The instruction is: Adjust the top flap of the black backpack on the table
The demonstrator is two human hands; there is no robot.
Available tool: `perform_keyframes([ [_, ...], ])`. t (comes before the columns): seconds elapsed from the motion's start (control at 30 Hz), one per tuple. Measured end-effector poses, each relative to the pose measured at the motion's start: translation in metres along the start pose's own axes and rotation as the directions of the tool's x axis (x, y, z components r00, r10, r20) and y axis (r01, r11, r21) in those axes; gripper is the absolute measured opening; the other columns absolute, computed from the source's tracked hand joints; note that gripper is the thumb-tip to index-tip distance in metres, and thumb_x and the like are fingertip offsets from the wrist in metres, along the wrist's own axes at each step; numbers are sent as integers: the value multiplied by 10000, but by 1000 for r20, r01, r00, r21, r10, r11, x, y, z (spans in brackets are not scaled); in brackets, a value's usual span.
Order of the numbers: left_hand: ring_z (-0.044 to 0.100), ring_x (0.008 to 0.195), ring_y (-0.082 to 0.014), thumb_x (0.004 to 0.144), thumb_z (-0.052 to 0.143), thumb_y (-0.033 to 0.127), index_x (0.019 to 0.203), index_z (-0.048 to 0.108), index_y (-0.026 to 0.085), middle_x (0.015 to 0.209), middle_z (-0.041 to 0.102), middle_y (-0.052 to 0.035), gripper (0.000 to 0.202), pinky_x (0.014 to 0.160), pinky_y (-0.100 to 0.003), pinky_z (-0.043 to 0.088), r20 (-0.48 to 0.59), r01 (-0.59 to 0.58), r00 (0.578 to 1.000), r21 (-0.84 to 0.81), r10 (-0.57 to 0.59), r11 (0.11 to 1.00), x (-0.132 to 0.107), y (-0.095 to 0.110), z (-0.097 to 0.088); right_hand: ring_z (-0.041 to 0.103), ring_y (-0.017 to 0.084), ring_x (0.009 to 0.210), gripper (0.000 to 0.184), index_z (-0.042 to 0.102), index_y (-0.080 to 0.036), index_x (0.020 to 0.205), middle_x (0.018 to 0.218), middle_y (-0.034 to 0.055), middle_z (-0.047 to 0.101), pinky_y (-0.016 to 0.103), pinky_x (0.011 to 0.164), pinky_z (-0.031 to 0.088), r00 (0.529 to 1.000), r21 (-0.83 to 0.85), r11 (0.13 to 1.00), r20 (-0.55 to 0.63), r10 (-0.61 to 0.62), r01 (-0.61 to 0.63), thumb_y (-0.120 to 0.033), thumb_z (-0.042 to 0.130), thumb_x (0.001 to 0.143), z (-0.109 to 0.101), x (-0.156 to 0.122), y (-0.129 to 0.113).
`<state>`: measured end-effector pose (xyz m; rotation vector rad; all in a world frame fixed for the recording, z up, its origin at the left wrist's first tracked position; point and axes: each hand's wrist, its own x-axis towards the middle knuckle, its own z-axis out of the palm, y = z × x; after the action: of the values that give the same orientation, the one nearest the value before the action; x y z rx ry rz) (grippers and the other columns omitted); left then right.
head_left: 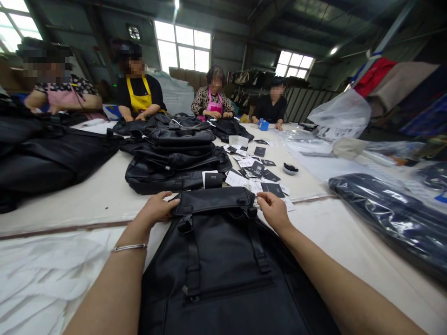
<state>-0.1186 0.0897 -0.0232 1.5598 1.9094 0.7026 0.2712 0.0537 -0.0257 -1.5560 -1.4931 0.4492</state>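
Note:
A black backpack (230, 260) with a rolled top flap, two buckled straps and a front zip lies in front of me on the pale table. At the flap's left corner, my left hand (159, 208) grips the edge, thumb on top and some fingers hidden behind. My right hand (274, 211) is closed with its fingertips at the flap's right corner; what they pinch is partly hidden. Just beyond the flap lie scattered black and white tags (256, 168), one black tag (213, 180) standing close to the flap's edge.
Piled black bags (174, 160) fill the middle of the table (87, 214), with another black bag (52, 158) at left. Plastic-wrapped bags (391, 214) lie at right, white sheets (45, 279) at lower left. Several people work along the far side.

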Motion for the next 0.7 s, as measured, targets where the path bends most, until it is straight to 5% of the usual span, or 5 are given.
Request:
perform_keyframes([
  [0.17, 636, 948, -304, 820, 580, 470, 1120, 663, 116, 971, 688, -127, 472, 843, -356, 483, -183, -18, 978, 410, 102, 912, -18, 38, -22, 611, 194, 785, 162, 652, -198, 891, 834, 66, 655, 312, 767, 494, 909, -202, 886, 108, -403, 417, -257, 502, 892, -23, -59, -53],
  [0.33, 603, 1002, -290, 864, 517, 404, 1035, 692, 189, 981, 663, -71, 326, 907, -378, 451, -146, -295, 899, 498, 414, 816, -71, 113, -33, 603, 220, 953, 217, 625, -201, 1026, 990, 95, 647, 360, 889, 480, 866, -217, 839, 133, -481, 500, -167, 458, 893, -36, -83, -47],
  [0.4, 607, 978, -275, 850, 519, 398, 934, 713, 202, 930, 666, -67, 288, 895, -355, 462, 156, -478, 875, 420, 458, 771, -92, 137, -17, 603, 231, 955, 219, 627, -201, 1042, 996, 92, 653, 375, 880, 480, 901, -256, 864, 126, -415, 433, -186, 468, 892, -39, -77, -33],
  [0.53, 615, 940, -237, 833, 506, 273, 1058, 693, 221, 1017, 659, -88, 297, 864, -317, 485, 596, -768, 562, 120, 574, 629, -118, 150, 44, 615, 226, 885, 208, 668, -205, 1029, 933, 75, 669, 343, 815, 487, 922, -301, 900, 321, -216, 316, -288, 555, 876, -41, -61, -13],
  [0.7, 525, 1114, -264, 883, 420, 198, 1411, 423, 205, 1319, 496, -123, 528, 911, -386, 468, 545, -819, 567, 288, 618, 497, -117, 128, 102, 618, 221, 1012, 306, 664, -217, 1146, 1087, 60, 682, 357, 925, 461, 910, -95, 977, 391, -141, 192, -235, 502, 887, -32, -41, 7],
])
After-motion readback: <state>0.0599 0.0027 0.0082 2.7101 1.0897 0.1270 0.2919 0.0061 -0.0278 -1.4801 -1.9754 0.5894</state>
